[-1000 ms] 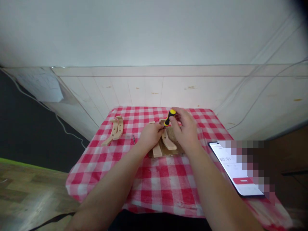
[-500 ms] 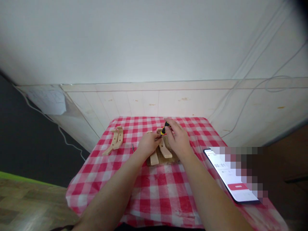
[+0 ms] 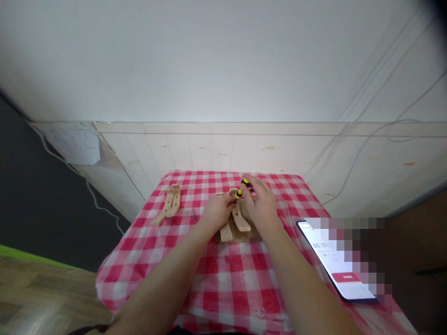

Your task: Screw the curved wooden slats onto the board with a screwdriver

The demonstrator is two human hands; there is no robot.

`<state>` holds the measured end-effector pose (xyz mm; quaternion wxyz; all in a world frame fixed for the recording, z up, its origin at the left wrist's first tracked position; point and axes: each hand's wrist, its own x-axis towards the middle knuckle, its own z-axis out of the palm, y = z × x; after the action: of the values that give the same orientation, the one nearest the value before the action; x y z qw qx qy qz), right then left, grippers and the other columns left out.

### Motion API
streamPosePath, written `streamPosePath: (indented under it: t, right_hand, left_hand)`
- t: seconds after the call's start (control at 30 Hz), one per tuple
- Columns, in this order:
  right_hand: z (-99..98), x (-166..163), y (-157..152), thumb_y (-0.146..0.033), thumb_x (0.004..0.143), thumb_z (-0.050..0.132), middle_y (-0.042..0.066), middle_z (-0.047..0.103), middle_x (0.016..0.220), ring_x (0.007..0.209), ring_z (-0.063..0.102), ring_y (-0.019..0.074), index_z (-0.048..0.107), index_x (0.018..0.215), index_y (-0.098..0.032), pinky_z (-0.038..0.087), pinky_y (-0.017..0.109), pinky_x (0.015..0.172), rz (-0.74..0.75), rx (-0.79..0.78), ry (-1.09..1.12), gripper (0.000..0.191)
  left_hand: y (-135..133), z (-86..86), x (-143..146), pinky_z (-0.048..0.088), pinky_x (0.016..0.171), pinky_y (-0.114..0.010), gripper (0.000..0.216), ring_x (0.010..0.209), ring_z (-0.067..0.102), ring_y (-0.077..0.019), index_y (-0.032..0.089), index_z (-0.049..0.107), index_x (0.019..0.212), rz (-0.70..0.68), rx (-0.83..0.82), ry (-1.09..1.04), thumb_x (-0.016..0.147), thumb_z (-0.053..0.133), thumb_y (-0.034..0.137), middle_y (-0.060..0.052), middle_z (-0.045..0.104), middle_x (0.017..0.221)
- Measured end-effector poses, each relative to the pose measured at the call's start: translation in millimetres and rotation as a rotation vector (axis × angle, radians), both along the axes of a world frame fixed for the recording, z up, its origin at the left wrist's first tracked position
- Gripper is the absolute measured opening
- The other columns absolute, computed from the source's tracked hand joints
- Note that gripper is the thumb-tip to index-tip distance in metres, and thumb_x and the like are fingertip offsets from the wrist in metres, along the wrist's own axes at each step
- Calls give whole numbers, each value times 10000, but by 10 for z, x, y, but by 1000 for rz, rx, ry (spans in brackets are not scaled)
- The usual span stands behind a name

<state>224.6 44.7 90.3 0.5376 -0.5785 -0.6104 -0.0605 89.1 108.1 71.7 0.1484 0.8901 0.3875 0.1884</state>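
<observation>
A yellow-and-black screwdriver [image 3: 240,191] leans over a curved wooden piece [image 3: 241,222] with a dark hole in it. My right hand [image 3: 260,204] has its thumb and fingers closed round the upper handle. At the screwdriver's lower end, my left hand [image 3: 217,210] pinches with its fingertips; what lies between them is too small to tell. A second pale wooden piece [image 3: 226,231] shows below my left hand, partly covered by it. Both pieces lie on a brown wooden board [image 3: 240,239], half hidden by my hands.
Two curved wooden pieces with holes [image 3: 171,202] lie at the table's left. A small metal rod-like thing [image 3: 194,217] is beside my left wrist. On the right lies a phone [image 3: 330,260] showing a timer. A red-and-white checked cloth [image 3: 240,288] covers the table, against the wall.
More of the screwdriver's handle shows, and the fingers of my right hand have shifted on it. My left hand stays at its tip. The whole view has moved slightly.
</observation>
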Motion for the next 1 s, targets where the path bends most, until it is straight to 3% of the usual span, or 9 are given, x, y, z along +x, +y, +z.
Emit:
streamPosePath:
  t: [0.1, 0.2, 0.4, 0.53, 0.77, 1.0]
  right_hand:
    - [-4, -3, -11, -281, 935, 403, 100, 634, 1193, 1084, 596, 213, 525, 1307, -223, 487, 388, 924, 67, -23, -32, 396]
    - [-1, -3, -13, -261, 939, 387, 92, 642, 1179, 1086, 596, 203, 544, 1270, -226, 483, 386, 930, 103, -48, 1, 369]
    - [13, -77, 4, -316, 871, 518, 99, 638, 1103, 910, 635, 206, 576, 1126, -225, 527, 383, 805, 67, -73, 208, 277]
    - [13, -84, -17, -348, 857, 535, 77, 642, 1069, 878, 642, 197, 564, 1100, -243, 537, 357, 747, 124, -87, 304, 266]
    - [-11, -52, -13, -323, 890, 495, 63, 626, 1149, 934, 632, 200, 530, 1233, -295, 521, 385, 817, 166, -117, 189, 346]
    - [-6, -55, -12, -320, 833, 575, 64, 616, 1060, 848, 623, 190, 560, 1101, -247, 531, 357, 744, 128, -97, 161, 278]
  left_hand:
    - [0, 8, 0, 443, 679, -252, 239, 789, 630, -177, 211, 723, 935, 5, -8, 4, 872, 503, 279, -41, 718, 885]
    - [-8, 27, -2, 444, 675, -255, 260, 778, 634, -180, 211, 722, 949, 14, -15, 22, 883, 481, 285, -46, 720, 875]
    - [-17, 48, -16, 448, 683, -248, 222, 780, 634, -173, 208, 724, 941, -1, -43, 13, 852, 531, 275, -41, 719, 880]
    - [-18, 55, -15, 454, 702, -248, 225, 799, 637, -171, 212, 720, 952, 4, -71, -5, 851, 525, 259, -34, 721, 900]
    - [-31, 50, 6, 468, 712, -264, 246, 808, 646, -187, 211, 721, 968, 51, -42, 33, 857, 508, 262, -52, 722, 885]
    - [-32, 46, -5, 478, 758, -281, 253, 867, 650, -202, 210, 719, 1008, 33, -4, 39, 860, 521, 267, -62, 725, 949]
